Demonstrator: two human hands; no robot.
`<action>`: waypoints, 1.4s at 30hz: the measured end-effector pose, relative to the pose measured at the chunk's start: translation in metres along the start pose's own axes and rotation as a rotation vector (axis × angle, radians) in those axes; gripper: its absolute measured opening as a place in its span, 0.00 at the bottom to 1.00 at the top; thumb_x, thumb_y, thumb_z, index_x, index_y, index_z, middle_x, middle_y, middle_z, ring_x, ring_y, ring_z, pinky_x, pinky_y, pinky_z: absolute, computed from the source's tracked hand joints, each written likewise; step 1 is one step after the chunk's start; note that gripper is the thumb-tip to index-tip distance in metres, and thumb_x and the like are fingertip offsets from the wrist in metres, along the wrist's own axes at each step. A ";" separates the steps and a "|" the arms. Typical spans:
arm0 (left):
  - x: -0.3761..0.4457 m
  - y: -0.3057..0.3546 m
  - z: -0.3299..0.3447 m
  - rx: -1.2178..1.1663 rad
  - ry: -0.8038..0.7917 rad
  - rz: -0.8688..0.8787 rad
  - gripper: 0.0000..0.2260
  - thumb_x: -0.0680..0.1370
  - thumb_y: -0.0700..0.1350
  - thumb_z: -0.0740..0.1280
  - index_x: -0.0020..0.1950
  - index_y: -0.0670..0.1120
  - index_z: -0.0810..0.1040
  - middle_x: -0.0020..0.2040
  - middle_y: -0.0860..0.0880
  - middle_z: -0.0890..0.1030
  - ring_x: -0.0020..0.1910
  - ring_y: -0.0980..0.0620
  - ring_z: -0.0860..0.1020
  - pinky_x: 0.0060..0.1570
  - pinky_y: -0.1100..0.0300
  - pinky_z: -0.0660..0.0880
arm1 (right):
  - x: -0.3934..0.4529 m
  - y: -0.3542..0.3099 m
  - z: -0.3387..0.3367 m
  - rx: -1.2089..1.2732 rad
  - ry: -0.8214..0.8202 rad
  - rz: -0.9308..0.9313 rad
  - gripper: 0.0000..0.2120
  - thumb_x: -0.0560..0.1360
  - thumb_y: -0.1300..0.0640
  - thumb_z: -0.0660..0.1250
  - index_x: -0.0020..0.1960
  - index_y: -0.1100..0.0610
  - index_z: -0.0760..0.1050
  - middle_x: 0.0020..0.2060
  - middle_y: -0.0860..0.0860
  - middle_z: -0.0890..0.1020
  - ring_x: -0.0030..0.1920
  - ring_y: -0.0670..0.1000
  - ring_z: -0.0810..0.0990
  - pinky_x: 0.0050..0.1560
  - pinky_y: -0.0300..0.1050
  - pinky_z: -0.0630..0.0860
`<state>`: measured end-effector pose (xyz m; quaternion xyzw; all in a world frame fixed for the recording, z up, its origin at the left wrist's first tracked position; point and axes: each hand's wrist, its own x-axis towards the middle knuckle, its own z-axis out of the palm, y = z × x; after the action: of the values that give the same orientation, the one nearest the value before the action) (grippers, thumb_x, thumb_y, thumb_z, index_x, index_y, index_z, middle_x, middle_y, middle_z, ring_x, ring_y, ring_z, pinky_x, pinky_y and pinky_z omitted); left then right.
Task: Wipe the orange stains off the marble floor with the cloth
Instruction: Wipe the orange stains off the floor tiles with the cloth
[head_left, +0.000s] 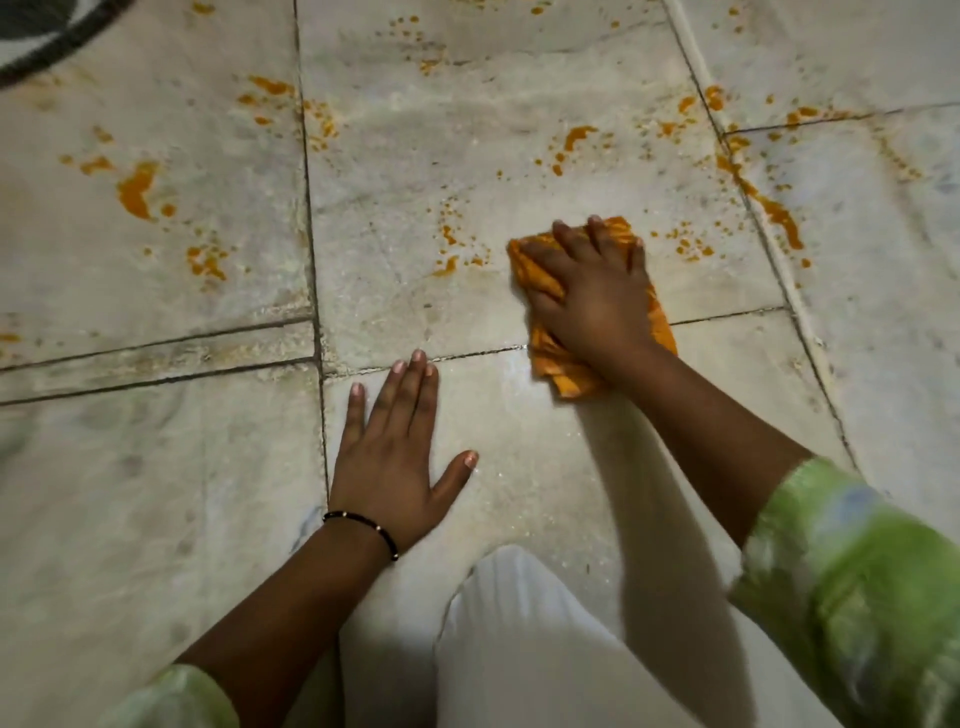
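My right hand (592, 296) presses an orange cloth (558, 369) flat on the marble floor (467, 171), fingers spread over the bunched fabric. The cloth lies across a tile joint at centre right. My left hand (395, 457) rests flat on the floor with straight fingers, to the left of the cloth and nearer to me. Orange stains dot the tiles: a big blot at the left (137, 189), small spots just left of the cloth (452, 254), a streak along the right joint (774, 213) and splashes farther back (574, 137).
A dark curved rim of a round object (57, 36) shows at the top left corner. My knee in white fabric (519, 623) is at the bottom centre. Green sleeves frame both arms. Dark grout lines cross the tiles.
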<state>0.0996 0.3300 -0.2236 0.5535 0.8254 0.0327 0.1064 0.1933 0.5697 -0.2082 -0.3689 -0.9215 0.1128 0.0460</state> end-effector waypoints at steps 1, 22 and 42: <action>0.000 0.001 -0.002 0.005 -0.009 -0.003 0.36 0.76 0.65 0.48 0.77 0.43 0.50 0.78 0.47 0.49 0.76 0.50 0.48 0.73 0.45 0.43 | 0.009 -0.014 0.004 -0.009 -0.030 -0.047 0.25 0.74 0.40 0.57 0.71 0.40 0.64 0.74 0.48 0.62 0.76 0.57 0.53 0.70 0.67 0.46; 0.080 -0.102 -0.037 0.115 -0.036 0.105 0.43 0.71 0.72 0.37 0.77 0.45 0.38 0.78 0.48 0.39 0.75 0.53 0.37 0.73 0.47 0.35 | 0.043 -0.062 0.011 -0.151 -0.219 -0.498 0.31 0.73 0.38 0.45 0.76 0.41 0.53 0.77 0.47 0.53 0.77 0.54 0.47 0.71 0.63 0.42; 0.084 -0.104 -0.032 0.032 -0.014 0.152 0.43 0.74 0.72 0.43 0.77 0.42 0.45 0.78 0.44 0.44 0.76 0.48 0.42 0.73 0.46 0.42 | 0.021 -0.013 -0.008 -0.071 -0.251 -0.381 0.29 0.74 0.41 0.47 0.75 0.38 0.49 0.76 0.42 0.52 0.76 0.51 0.48 0.72 0.63 0.46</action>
<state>-0.0319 0.3693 -0.2220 0.6163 0.7807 0.0237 0.1004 0.1710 0.5764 -0.1969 -0.1728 -0.9764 0.1144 -0.0616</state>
